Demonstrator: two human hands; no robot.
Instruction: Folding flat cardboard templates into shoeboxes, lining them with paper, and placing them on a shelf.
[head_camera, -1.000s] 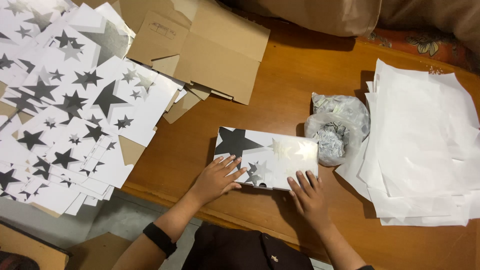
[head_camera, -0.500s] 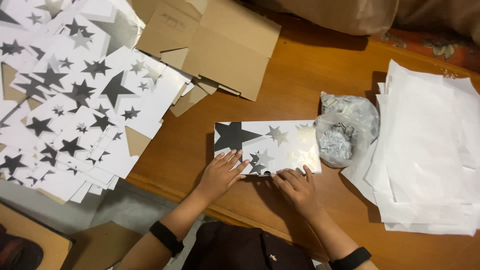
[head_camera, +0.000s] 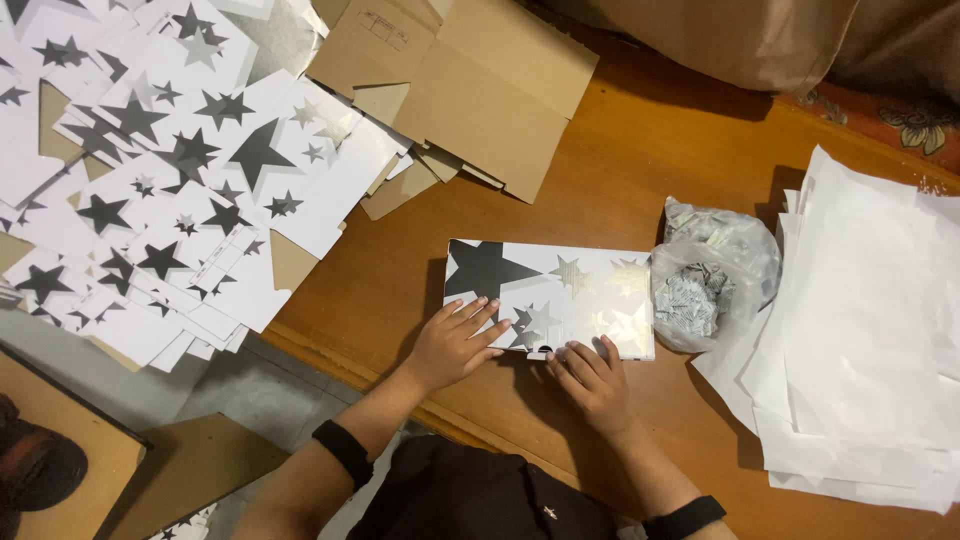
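Tabletop first: the broad orange-brown wooden table (head_camera: 640, 170) filled most of my view, and across its far left lay the big sprawl of flat white cardboard sheets printed with black and grey stars (head_camera: 170, 190), some hanging past the table's edge. Beyond them sat the pile of plain brown cardboard pieces (head_camera: 480, 80), and on my right the thick stack of blank white paper sheets (head_camera: 870, 330). None of these had moved against the table over the last second; only my head had shifted.

What had changed was the white rectangular box with the large black star and silvery stars (head_camera: 550, 295). A second before it lay slightly skewed; now it sat squarer to the near table edge, flat, between the star sheets and the paper, its right end touching the clear plastic bag of crumpled silvery packets (head_camera: 715, 275).

My hands had moved with it. My left hand (head_camera: 455, 340), earlier at the box's near left corner, now lay flat with fingers spread, fingertips pressed on the lid's near left part. My right hand (head_camera: 590, 375) had slid leftward along the near edge and rested palm down, fingers together, tips curled against the middle of that edge. I judged the box to be settled and closed, held down rather than gripped, pinched by neither hand.
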